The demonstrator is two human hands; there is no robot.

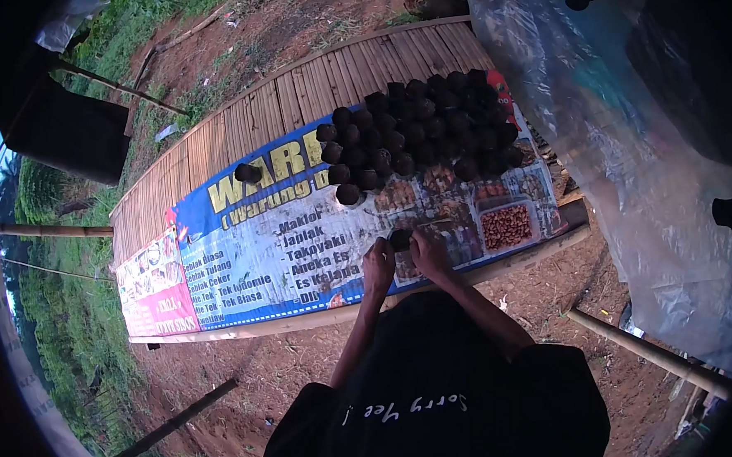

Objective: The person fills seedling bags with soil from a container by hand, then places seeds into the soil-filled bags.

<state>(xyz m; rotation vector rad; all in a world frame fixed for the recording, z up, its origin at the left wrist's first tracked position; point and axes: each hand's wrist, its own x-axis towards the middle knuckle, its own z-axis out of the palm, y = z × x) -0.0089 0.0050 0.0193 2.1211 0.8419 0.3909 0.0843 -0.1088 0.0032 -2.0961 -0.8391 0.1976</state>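
Observation:
My left hand [378, 267] and my right hand [428, 253] are at the near edge of a banner-covered table. Between them stands a small black seedling bag [399, 239], with the fingers of both hands closed around its sides. What is inside it is too dark to make out. Just beyond my hands, several similar black seedling bags [410, 131] stand close together in rows. To the right lies a clear plastic tray [534, 217] holding many reddish-brown seeds [505, 226].
One black bag [248, 173] stands apart on the left of the printed banner [252, 259]. Bamboo slats [277, 105] form the tabletop beyond it. A clear plastic sheet [576, 126] hangs at the right, and a bamboo pole [650, 353] is at lower right.

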